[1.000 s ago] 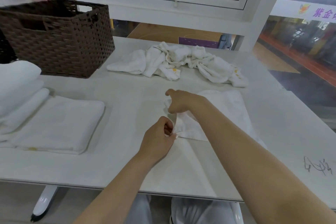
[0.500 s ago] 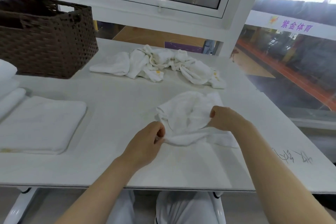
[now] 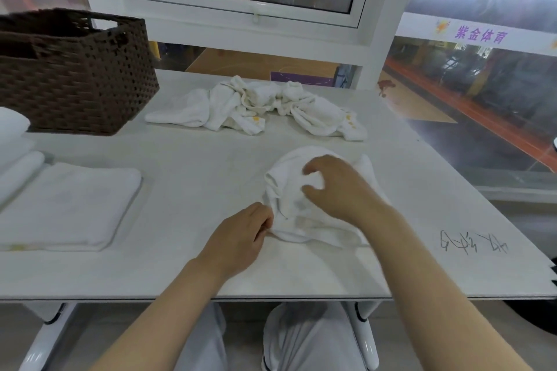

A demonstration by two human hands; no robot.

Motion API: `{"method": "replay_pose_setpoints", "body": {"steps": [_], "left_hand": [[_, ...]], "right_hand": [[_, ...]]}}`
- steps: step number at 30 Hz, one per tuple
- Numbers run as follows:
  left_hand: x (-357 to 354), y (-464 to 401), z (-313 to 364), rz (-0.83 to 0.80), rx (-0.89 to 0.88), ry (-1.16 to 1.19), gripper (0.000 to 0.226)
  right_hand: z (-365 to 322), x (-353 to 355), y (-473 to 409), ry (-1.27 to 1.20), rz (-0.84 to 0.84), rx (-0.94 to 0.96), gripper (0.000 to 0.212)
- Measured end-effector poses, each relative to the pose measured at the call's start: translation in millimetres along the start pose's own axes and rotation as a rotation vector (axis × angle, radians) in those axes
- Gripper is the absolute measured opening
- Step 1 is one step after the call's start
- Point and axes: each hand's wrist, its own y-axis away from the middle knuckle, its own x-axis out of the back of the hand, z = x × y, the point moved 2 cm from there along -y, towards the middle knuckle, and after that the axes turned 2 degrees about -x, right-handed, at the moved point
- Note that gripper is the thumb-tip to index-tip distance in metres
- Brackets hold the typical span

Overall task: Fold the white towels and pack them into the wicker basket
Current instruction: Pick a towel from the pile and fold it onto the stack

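A crumpled white towel [image 3: 287, 199] lies on the white table [image 3: 193, 159] in front of me. My left hand [image 3: 241, 235] pinches its near left edge. My right hand [image 3: 337, 187] hovers over the towel's middle with fingers spread and loosely bent; whether it touches the cloth I cannot tell. A heap of unfolded white towels [image 3: 256, 105] lies further back. The brown wicker basket [image 3: 75, 75] stands at the back left. A folded white towel [image 3: 66, 205] lies flat at the left, with more folded towels [image 3: 15, 153] stacked beside it.
Handwriting [image 3: 473, 244] marks the table near its right front corner. The table's front edge runs just under my forearms. A window and a glass wall rise behind the table.
My right hand has let go of the towel's right edge and moved left and up over the towel's middle. My left hand keeps its pinch on the near left edge.
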Motion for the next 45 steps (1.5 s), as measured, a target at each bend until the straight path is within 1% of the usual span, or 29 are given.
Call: {"method": "replay_pose_setpoints", "body": {"steps": [1, 2, 4, 6, 8, 11, 12, 14, 15, 17, 20, 22, 23, 26, 27, 29, 32, 35, 37, 39, 43, 44, 45], "left_hand": [[0, 0, 0, 0.001, 0.001, 0.003, 0.02], [1, 0, 0, 0.004, -0.001, 0.007, 0.021], [1, 0, -1, 0.008, -0.004, 0.018, 0.023], [1, -1, -2, 0.006, -0.013, 0.028, 0.024], [1, -1, -2, 0.009, -0.021, 0.037, 0.025], [1, -3, -3, 0.005, -0.009, 0.038, 0.024], [0, -3, -3, -0.001, 0.002, 0.035, 0.023], [0, -3, -3, -0.011, 0.013, 0.041, 0.024], [0, -3, -3, -0.013, 0.014, 0.049, 0.024], [1, -4, -2, -0.017, 0.027, 0.065, 0.024], [3, -4, 0, -0.03, 0.057, 0.085, 0.025], [5, -2, 1, -0.038, 0.104, 0.112, 0.026], [8, -3, 0, -0.043, 0.133, 0.133, 0.025], [32, -16, -6, -0.03, 0.147, 0.151, 0.025], [46, -25, -8, -0.005, 0.133, 0.141, 0.026], [79, -47, -13, 0.048, 0.129, 0.108, 0.026], [138, -79, -16, 0.108, 0.123, 0.032, 0.027], [198, -105, -12, 0.122, 0.119, -0.062, 0.017], [233, -118, -6, 0.102, 0.1, -0.114, 0.016], [261, -131, 2, 0.08, 0.063, -0.207, 0.017], [291, -149, 18, 0.086, 0.024, -0.384, 0.014], [295, -151, 20, 0.112, 0.028, -0.394, 0.014], [300, -152, 23, 0.156, 0.03, -0.388, 0.015]], "right_hand": [[-11, -13, -10, 0.044, -0.07, 0.031, 0.032], [-16, -28, -19, 0.118, -0.168, 0.023, 0.027], [-14, -51, -33, 0.296, -0.356, -0.07, 0.032], [-4, -62, -39, 0.368, -0.421, -0.142, 0.041], [6, -65, -39, 0.296, -0.425, -0.151, 0.048], [21, -62, -31, 0.169, -0.513, -0.143, 0.051], [27, -60, -29, 0.121, -0.528, -0.14, 0.048], [39, -59, -26, -0.019, -0.522, -0.149, 0.033], [44, -58, -25, -0.099, -0.518, -0.16, 0.028], [50, -54, -20, -0.247, -0.525, -0.192, 0.029], [58, -43, -13, -0.432, -0.545, -0.268, 0.024], [66, -34, -12, -0.552, -0.451, -0.317, 0.023], [70, -27, -12, -0.574, -0.353, -0.336, 0.024], [82, 3, -18, -0.535, -0.017, -0.358, 0.022], [85, 16, -22, -0.512, 0.059, -0.349, 0.022], [86, 44, -28, -0.486, 0.147, -0.332, 0.018], [85, 88, -37, -0.572, 0.199, -0.319, 0.012], [84, 130, -42, -0.584, 0.259, -0.318, 0.013], [80, 155, -43, -0.539, 0.266, -0.296, 0.014], [72, 175, -41, -0.476, 0.247, -0.228, 0.014], [48, 202, -37, -0.314, 0.135, -0.077, 0.024], [44, 207, -38, -0.296, 0.155, -0.045, 0.027], [40, 212, -39, -0.315, 0.208, -0.014, 0.03]]}}
